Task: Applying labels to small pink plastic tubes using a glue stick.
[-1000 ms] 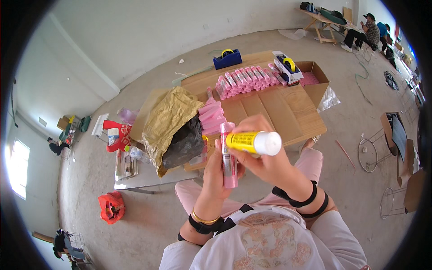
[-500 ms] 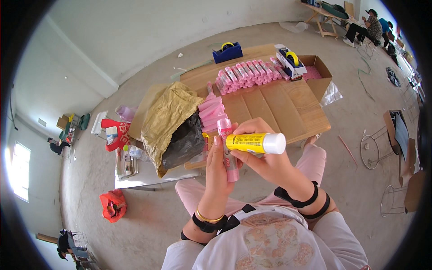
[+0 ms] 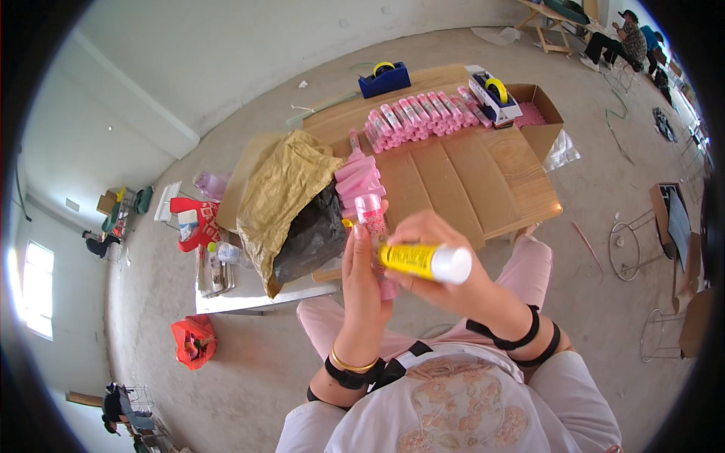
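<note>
My left hand (image 3: 361, 275) is closed around a slim pink roll (image 3: 370, 214) with a patterned label band, held upright above the table's near edge. My right hand (image 3: 482, 278) grips a yellow glue stick (image 3: 410, 259) with a white end towards me. Its tip meets the side of the roll, though the exact contact is hidden by my fingers. Just beyond my left hand lie overlapping pink pieces (image 3: 359, 181) on the table. A stack of similar pink rolls (image 3: 419, 121) with labels sits farther back.
A crumpled gold bag with black lining (image 3: 291, 174) covers the wooden table's left side. Behind the stack stands a blue tape dispenser (image 3: 384, 81); another dispenser in a white box (image 3: 492, 94) is beside a cardboard box (image 3: 547, 113). A red bag (image 3: 193, 341) rests on the floor.
The glue stick has tilted, its white end dropping slightly lower and to the left, with my right hand blurred by motion. The pink roll has shifted slightly left.
</note>
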Demonstrator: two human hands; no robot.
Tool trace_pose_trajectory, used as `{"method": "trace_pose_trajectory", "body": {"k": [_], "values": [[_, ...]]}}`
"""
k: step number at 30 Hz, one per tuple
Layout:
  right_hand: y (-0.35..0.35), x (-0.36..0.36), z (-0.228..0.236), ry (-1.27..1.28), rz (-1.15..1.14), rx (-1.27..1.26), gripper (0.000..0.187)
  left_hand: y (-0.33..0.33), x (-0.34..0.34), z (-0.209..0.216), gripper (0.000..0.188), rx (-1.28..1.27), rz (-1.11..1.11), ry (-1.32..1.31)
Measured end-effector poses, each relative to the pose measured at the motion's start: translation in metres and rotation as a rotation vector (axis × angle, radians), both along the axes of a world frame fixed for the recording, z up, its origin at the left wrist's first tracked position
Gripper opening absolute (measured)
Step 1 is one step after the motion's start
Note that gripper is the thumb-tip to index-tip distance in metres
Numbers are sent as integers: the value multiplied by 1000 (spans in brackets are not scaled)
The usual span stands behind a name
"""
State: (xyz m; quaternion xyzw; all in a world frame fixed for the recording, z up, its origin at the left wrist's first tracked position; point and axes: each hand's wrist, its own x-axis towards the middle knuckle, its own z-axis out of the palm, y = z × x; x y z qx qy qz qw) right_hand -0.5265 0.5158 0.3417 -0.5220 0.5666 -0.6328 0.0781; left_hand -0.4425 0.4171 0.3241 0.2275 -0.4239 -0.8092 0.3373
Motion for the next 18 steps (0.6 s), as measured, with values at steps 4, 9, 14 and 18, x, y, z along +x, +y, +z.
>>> {"method": "trace_pose_trajectory", "body": {"k": [4, 9, 14, 18], "values": [[16, 6, -2, -38, 221, 107, 30, -10, 10, 3, 52, 47, -82, -46], [24, -6, 5, -293, 42, -45, 29, -8, 13, 1, 51, 217, -304, 217], [8, -3, 16, -197, 55, -85, 32, 2, 15, 12, 49, 215, -300, 145], [3, 8, 19, 47, -49, -53, 36, 12, 19, 19, 39, 237, -171, 149]]}}
